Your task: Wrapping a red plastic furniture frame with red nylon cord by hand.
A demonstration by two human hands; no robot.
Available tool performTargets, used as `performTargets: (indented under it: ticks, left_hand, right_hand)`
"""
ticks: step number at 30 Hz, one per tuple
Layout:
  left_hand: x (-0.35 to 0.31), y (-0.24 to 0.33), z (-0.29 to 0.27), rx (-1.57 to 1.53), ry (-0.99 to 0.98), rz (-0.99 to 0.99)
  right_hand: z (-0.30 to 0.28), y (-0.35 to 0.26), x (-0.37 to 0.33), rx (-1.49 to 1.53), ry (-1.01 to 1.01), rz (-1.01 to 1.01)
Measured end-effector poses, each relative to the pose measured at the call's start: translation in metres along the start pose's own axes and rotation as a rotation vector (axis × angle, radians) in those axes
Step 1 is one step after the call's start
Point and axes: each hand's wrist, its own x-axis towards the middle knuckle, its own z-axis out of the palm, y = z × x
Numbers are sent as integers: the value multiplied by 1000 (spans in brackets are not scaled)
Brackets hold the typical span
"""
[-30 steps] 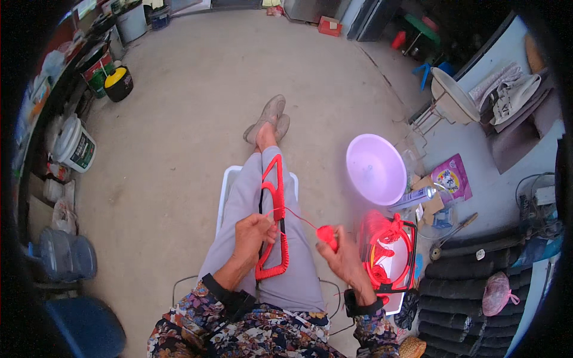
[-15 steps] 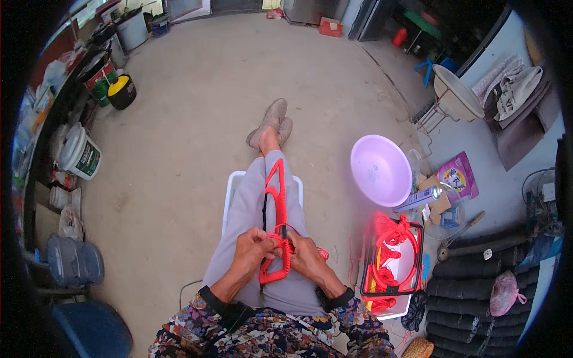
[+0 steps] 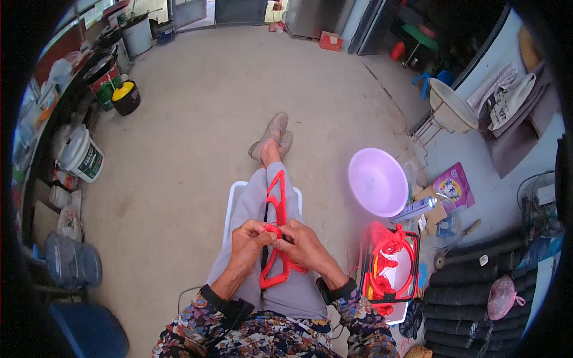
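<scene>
Pale floor (image 3: 185, 143) all round, red-wrapped frame (image 3: 280, 211) lying lengthwise over my grey trousers (image 3: 243, 206).
My left hand (image 3: 246, 243) and right hand (image 3: 303, 244) meet above the frame, fingertips of both pinched on red cord (image 3: 273, 231). Cord should be light, soft, not fragile; thumb-and-finger hold suits it. Frame likely stiff, easy to lift; I'd take a long side. Looks: narrow, angular, bright red, ridged windings near the lower end.

Red cord (image 3: 281, 211) ridged, perhaps synthetic; basin (image 3: 377, 182) smooth plastic.
</scene>
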Motion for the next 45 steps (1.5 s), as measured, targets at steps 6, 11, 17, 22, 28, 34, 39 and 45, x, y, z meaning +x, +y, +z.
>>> performTargets:
  ticks: [6,11,17,22,28,34,39,45]
  left_hand:
    - [3,-7,-11,-145,58,-74]
    - [-11,-21,-6,1,166,-306]
    - [-23,-28,5,-308,-57,-631]
    - [-27,-41,5,-361,-117,-602]
    - [-24,-41,1,-432,-64,-665]
    - [-20,-42,5,-441,-110,-643]
    - [-18,-39,4,-532,-187,-707]
    - [-14,-51,4,-662,-227,-713]
  right_hand:
    - [-22,6,-23,675,292,328]
    - [-74,22,-68,1483,832,314]
    - [-93,95,-208,1292,823,403]
    - [-49,101,-224,419,670,893]
    - [-25,50,-117,412,381,620]
    - [2,22,-64,672,92,635]
    - [9,25,-73,906,232,676]
    - [5,27,-73,1013,296,585]
